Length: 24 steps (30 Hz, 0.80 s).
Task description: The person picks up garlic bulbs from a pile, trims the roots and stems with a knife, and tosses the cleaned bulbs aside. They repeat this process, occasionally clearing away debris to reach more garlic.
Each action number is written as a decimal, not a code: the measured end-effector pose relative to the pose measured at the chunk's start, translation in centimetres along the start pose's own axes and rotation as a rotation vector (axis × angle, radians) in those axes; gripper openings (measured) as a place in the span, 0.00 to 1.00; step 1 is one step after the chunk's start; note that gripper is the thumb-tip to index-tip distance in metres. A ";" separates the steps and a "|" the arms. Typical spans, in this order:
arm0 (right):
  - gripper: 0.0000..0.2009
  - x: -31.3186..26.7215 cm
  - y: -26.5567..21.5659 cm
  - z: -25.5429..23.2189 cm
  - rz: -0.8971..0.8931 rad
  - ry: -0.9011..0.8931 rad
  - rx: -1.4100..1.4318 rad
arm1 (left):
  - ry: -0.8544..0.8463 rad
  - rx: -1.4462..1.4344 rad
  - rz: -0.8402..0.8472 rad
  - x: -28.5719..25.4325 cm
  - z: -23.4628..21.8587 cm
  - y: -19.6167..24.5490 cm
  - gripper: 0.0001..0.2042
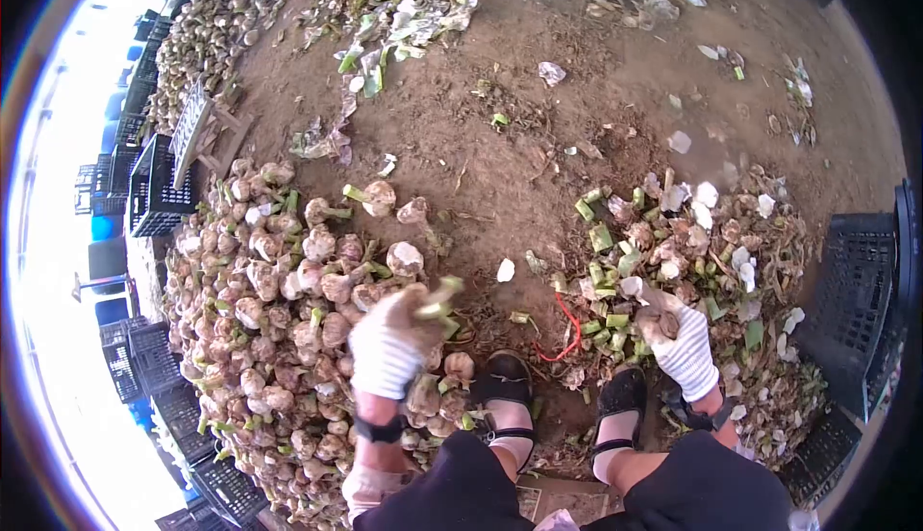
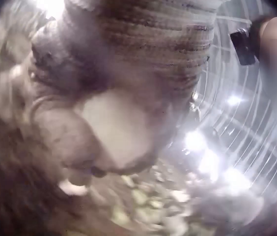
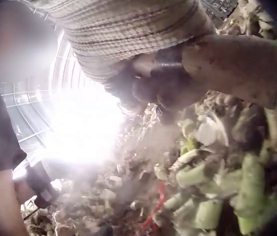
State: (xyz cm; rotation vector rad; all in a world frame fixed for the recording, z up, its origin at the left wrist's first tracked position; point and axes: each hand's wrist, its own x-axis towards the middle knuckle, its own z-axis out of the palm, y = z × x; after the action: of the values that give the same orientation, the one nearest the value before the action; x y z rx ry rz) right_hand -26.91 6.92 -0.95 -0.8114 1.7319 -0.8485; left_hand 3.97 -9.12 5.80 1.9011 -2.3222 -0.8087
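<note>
My left hand (image 1: pixel 389 339), in a striped glove, is over the garlic pile (image 1: pixel 260 339) and grips a garlic bulb whose green stem (image 1: pixel 440 298) sticks out past the fingers. Up close in the left wrist view, the glove (image 2: pixel 133 54) is blurred and a pale surface (image 2: pixel 119 128) shows beside the fingers. Above the heap of cut stems (image 1: pixel 615 324), my right hand (image 1: pixel 681 344) has its fingers curled round a small dark object (image 1: pixel 657 323); the right wrist view shows this dark object (image 3: pixel 168 73) mostly covered by the glove (image 3: pixel 138 39), its kind unclear.
Black crates (image 1: pixel 144 353) line the left side, near a wooden stand (image 1: pixel 197 132). Another black crate (image 1: pixel 851 281) is at the right. A red string (image 1: pixel 575 329) lies by the stems. Two shoes (image 1: pixel 507 379) stand between the heaps, with peelings (image 1: pixel 409 22) farther off.
</note>
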 end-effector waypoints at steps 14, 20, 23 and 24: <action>0.17 -2.4 0.2 -0.7 -0.012 0.114 0.062 | 0.353 0.221 0.092 10.7 6.7 -6.8 0.18; 0.16 -4.6 1.0 -2.5 0.163 0.073 0.746 | 0.423 0.659 0.177 7.4 5.0 -10.1 0.20; 0.19 -5.8 2.2 -2.8 0.122 0.073 0.769 | 0.281 -0.916 0.066 3.8 6.1 -5.6 0.20; 0.19 -6.1 2.3 -2.7 0.101 0.130 0.677 | 0.285 -0.852 0.078 2.7 6.5 -4.8 0.20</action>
State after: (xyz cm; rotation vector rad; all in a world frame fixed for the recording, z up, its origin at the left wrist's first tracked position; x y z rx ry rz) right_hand -28.09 13.65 0.75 -0.2156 1.4306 -1.3331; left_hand 5.42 -9.82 -2.55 1.4083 -1.4964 -1.1668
